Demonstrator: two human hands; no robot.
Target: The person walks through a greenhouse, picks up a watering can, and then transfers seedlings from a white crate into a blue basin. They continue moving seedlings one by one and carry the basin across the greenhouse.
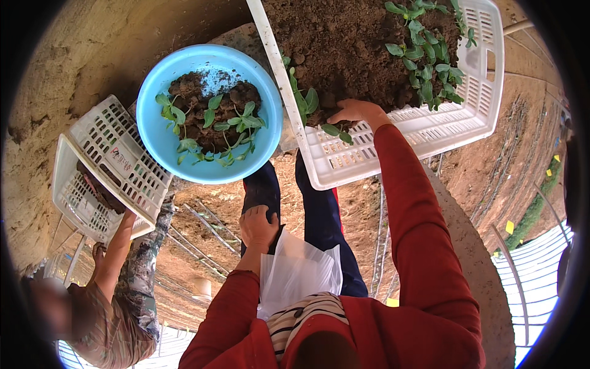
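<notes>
My right hand reaches into a white slatted plastic crate filled with brown soil. Its fingers touch the soil just behind a small green seedling near the crate's inner corner. What lies under the fingertips is hidden. More seedlings stand against the crate's left wall, and a dense cluster of seedlings fills the right side. My left hand rests on my left knee with nothing visible in it. A light blue plastic basin holds soil clumps and several loose seedlings, left of the crate.
A thin translucent plastic sheet lies on my lap. At left, a person reaches an arm into a second, tilted white crate containing soil. An earthen wall rises behind. Thin lines run along the ground below.
</notes>
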